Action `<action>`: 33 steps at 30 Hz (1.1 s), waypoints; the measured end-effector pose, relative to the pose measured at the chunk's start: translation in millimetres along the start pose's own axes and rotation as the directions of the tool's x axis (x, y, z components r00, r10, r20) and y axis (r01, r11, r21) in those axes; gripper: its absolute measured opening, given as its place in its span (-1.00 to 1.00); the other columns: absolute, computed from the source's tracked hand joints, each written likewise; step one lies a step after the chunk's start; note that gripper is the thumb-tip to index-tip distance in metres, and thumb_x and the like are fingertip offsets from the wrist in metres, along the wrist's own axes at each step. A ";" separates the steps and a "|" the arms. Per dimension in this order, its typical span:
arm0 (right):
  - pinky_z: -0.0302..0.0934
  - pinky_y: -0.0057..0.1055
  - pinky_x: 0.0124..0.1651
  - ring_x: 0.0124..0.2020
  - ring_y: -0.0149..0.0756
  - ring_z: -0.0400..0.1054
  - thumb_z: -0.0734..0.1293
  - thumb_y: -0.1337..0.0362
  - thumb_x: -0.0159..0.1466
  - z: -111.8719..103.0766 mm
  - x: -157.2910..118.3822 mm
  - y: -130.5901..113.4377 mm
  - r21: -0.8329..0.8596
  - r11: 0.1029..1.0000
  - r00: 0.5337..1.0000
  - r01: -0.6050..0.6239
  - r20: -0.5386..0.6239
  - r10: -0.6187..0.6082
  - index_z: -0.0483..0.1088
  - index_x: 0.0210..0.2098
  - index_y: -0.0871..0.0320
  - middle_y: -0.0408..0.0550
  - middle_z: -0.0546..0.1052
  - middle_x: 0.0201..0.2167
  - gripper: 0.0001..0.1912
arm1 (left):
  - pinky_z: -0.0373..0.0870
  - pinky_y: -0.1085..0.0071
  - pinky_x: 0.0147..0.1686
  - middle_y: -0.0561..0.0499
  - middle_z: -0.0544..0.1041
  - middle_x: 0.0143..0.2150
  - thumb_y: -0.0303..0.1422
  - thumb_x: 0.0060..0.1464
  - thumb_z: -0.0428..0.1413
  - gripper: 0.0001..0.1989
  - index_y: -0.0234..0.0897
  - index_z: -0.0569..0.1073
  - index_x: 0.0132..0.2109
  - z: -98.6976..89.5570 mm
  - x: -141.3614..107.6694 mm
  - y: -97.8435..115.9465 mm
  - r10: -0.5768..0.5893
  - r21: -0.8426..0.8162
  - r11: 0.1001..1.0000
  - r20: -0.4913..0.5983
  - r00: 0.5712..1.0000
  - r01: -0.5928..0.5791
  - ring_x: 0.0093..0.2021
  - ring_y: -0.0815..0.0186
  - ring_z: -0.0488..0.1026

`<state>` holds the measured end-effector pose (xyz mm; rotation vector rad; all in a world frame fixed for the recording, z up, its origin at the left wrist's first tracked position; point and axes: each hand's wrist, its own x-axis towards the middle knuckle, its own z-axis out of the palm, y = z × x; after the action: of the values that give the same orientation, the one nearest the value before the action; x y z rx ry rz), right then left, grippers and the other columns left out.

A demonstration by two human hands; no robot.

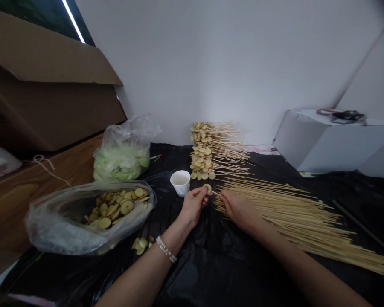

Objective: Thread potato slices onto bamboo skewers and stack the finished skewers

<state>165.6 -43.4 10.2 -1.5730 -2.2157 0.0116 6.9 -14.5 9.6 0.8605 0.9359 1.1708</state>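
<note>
Pinched in the fingers of my left hand is a round, pale potato slice. My right hand grips a thin wooden skewer, whose tip meets the slice at its edge. Whether it has gone through, I cannot tell. Beyond my hands lies a stack of skewered slices, their bare sticks pointing right. A wide spread of loose skewers lies under and beside my right forearm. Left of my hands stands a white cup; what it holds is hard to make out.
An open plastic bag of slices lies at left, with a few loose slices near my left wrist. Behind it stands a bag of green vegetable. Black sheeting covers the table. A cardboard box and a white box flank the wall.
</note>
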 end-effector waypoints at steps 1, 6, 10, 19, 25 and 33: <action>-0.12 -0.42 -0.39 -0.45 -0.38 0.27 0.07 0.31 0.35 0.4 -0.1 0.2 -0.007 1.000 1.000 0.001 0.003 -0.001 0.31 -0.37 0.16 -0.08 0.47 -0.43 -0.75 | 0.09 0.58 -0.55 -0.04 0.51 -0.43 -0.14 -0.27 0.33 -0.63 -0.40 0.55 -0.43 -0.3 0.0 0.4 0.000 0.000 1.000 -0.002 1.000 0.000 -0.56 0.57 0.20; -0.11 -0.41 -0.38 -0.44 -0.37 0.27 0.07 0.33 0.35 0.2 -0.9 -0.9 0.017 1.000 0.999 -0.014 0.030 0.014 0.32 -0.38 0.16 -0.07 0.47 -0.44 -0.73 | 0.07 0.61 -0.57 -0.04 0.51 -0.42 -0.14 -0.24 0.32 -0.63 -0.40 0.55 -0.41 -1.6 -0.5 -0.6 -0.028 0.002 1.000 0.037 0.999 0.028 -0.55 0.57 0.20; -0.10 -0.41 -0.38 -0.43 -0.36 0.28 0.05 0.33 0.35 -2.4 -1.2 -3.7 0.029 0.999 0.998 -0.034 0.057 0.032 0.33 -0.36 0.17 -0.03 0.48 -0.43 -0.73 | 0.07 0.60 -0.56 -0.05 0.51 -0.40 -0.14 -0.24 0.32 -0.63 -0.40 0.55 -0.40 -2.0 -0.4 -1.9 -0.036 -0.001 0.999 0.045 0.998 0.036 -0.55 0.57 0.19; -0.08 -0.44 -0.38 -0.45 -0.37 0.26 0.07 0.36 0.33 -0.2 -0.3 -5.2 0.130 0.989 0.994 -0.066 0.097 0.054 0.32 -0.38 0.17 -0.05 0.46 -0.47 -0.75 | 0.05 0.58 -0.57 -0.07 0.53 -0.41 -0.14 -0.21 0.30 -0.64 -0.40 0.55 -0.40 1.2 -3.6 -4.3 -0.035 0.063 0.998 0.071 0.997 0.030 -0.54 0.54 0.19; -0.07 -0.43 -0.38 -0.46 -0.37 0.26 0.08 0.38 0.32 -0.3 -1.2 -6.8 0.168 0.984 0.997 -0.060 0.065 0.050 0.33 -0.38 0.18 -0.06 0.46 -0.46 -0.76 | 0.06 0.58 -0.57 -0.07 0.53 -0.41 -0.15 -0.21 0.31 -0.64 -0.40 0.56 -0.38 1.6 -4.5 -3.6 -0.036 0.057 0.998 0.079 0.996 0.032 -0.55 0.54 0.20; -0.04 -0.44 -0.36 -0.42 -0.37 0.28 0.05 0.32 0.35 -2.8 2.0 -3.1 0.158 0.987 0.998 -0.028 0.060 0.019 0.34 -0.38 0.17 -0.05 0.47 -0.44 -0.71 | 0.08 0.58 -0.57 -0.05 0.51 -0.43 -0.14 -0.24 0.32 -0.63 -0.40 0.54 -0.42 -0.1 -0.8 0.8 -0.027 0.031 0.999 0.022 0.999 0.027 -0.56 0.55 0.19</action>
<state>163.2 -43.4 14.1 -1.5291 -2.1808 0.2378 6.4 -15.1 10.4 0.8815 0.9461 1.1239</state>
